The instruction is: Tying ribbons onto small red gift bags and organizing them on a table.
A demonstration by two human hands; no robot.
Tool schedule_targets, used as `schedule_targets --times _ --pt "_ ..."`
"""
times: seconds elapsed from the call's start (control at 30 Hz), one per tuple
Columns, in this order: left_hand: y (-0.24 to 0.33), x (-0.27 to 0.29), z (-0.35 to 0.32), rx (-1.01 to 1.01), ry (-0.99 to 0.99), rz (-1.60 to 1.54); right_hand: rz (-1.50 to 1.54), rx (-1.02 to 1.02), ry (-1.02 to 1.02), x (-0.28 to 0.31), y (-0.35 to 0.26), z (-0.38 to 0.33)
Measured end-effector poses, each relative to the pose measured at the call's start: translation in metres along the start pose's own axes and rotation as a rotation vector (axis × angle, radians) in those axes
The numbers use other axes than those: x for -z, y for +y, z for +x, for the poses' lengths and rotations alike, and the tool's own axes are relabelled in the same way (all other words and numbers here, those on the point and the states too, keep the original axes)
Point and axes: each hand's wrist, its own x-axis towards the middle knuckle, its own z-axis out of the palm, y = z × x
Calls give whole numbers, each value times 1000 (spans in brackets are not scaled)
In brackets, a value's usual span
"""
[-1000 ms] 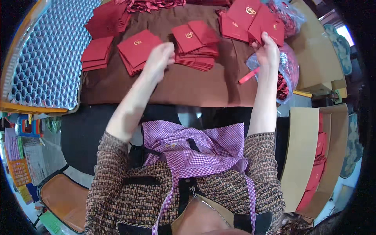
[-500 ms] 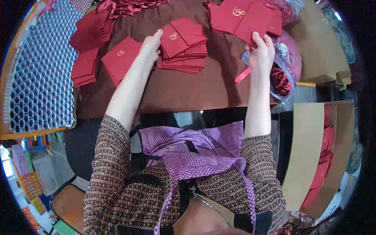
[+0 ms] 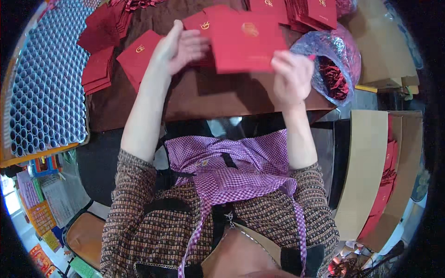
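Fingers (image 3: 296,62) of our right hand (image 3: 291,78) pinch the lower right edge of a red envelope (image 3: 245,41), clamped on it, while our left hand (image 3: 178,46) spreads flat and loose against its left edge, nothing gripped there as far as we can tell. We hold the envelope up off the brown desk (image 3: 218,95), face toward us, with its gold emblem showing.

To handle it well, we judge that the pinch should stay near the edge so the card face does not crease, and the left palm should steady the other side rather than squeeze. A slight tilt would let us check the flap; whether it is open or shut we cannot tell.

Room is tight. Stacks of red envelopes (image 3: 99,60) crowd the desk to our left and more lie at the far edge (image 3: 315,14), so any setting down wants the bare strip just below our hands. At right a clear plastic bag of red tassels (image 3: 333,65) bulges beside the right wrist and could snag. The near desk edge runs close under our forearms, and a tray of silver tubes (image 3: 46,88) borders the left side, well apart from the hands.
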Motion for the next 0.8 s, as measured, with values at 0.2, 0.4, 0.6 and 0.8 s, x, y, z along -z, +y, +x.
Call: schedule_targets --times 0.2,0.4,0.6,0.8 --pt "-31 -26 -55 39 -140 -145 187 -26 -163 -2 -38 -58" --pt "-37 -28 -71 -140 62 -80 261 -177 -392 9 -47 -53" --pt "-40 -33 -78 -128 18 18 521 -1001 -201 1 -39 -34" --pt "-45 -54 -86 -147 -24 178 964 -1287 -231 -3 -26 -20"
